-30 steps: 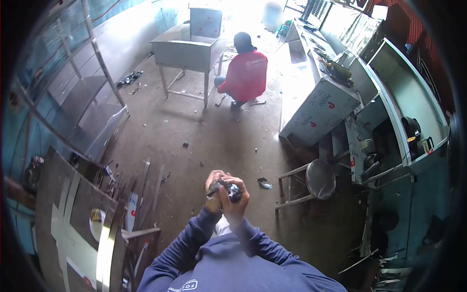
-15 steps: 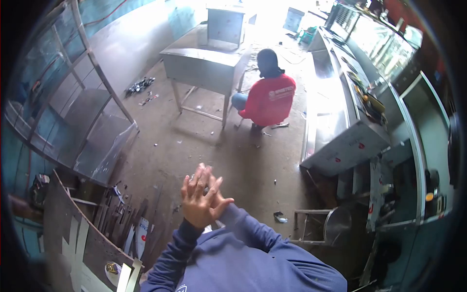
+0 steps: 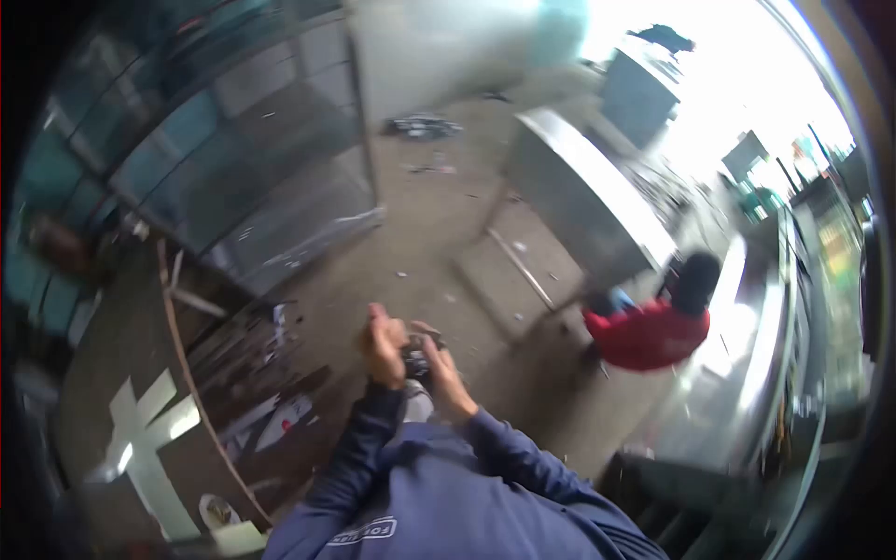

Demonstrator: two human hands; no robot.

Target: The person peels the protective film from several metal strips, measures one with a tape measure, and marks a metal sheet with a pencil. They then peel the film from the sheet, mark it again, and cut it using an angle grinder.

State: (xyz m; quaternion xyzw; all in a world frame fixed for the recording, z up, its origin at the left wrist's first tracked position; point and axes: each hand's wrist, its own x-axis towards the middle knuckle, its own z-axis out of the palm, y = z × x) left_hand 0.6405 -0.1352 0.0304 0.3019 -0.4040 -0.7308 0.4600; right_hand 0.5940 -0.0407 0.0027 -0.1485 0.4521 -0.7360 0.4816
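Note:
My left hand (image 3: 383,347) is raised in front of my body, thumb up, its fingers loosely bent toward the other hand. Facing it, my right hand (image 3: 448,375) is held with the fingers stretched forward and the palm turned inward. A gap separates the two palms. In that gap shows a dark, patterned thing (image 3: 415,358), blurred; I cannot tell whether it is a shoe below or something between the hands. Dark blue sleeves cover both forearms.
A person in a red top (image 3: 649,331) squats beside a metal table (image 3: 593,191). At left stand a metal frame rack (image 3: 364,121) and a curved-edged board (image 3: 103,448) with pale strips. Scrap strips (image 3: 271,401) lie on the floor. A long metal counter (image 3: 719,373) runs along the right.
My hands, pressed together with the left over the right before, have come apart to face each other. The view has swung left, so the squatting person and table appear farther right.

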